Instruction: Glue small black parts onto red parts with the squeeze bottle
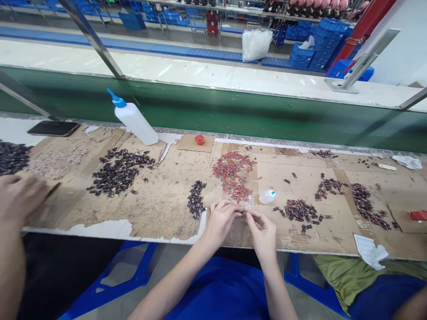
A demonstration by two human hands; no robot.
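In the head view my left hand [220,221] and my right hand [263,230] meet above the cardboard near its front edge. The fingertips of both are pinched on one tiny dark-and-red piece [243,213], mostly covered by the fingers. Just beyond lies a pile of small red pieces [233,166]. Left of my left hand is a heap of small black pieces [195,200]. A little white bottle with a blue tip [267,196] lies tilted beyond my right hand. To its right are joined-looking black-and-red pieces [300,210].
A large white squeeze bottle [136,122] leans at the back left, near a phone [54,128] and a bigger black heap [115,171]. A red cap of paste [199,140] sits at the back. A co-worker's hand [20,200] is far left; another person's olive-clothed leg [347,280] is right.
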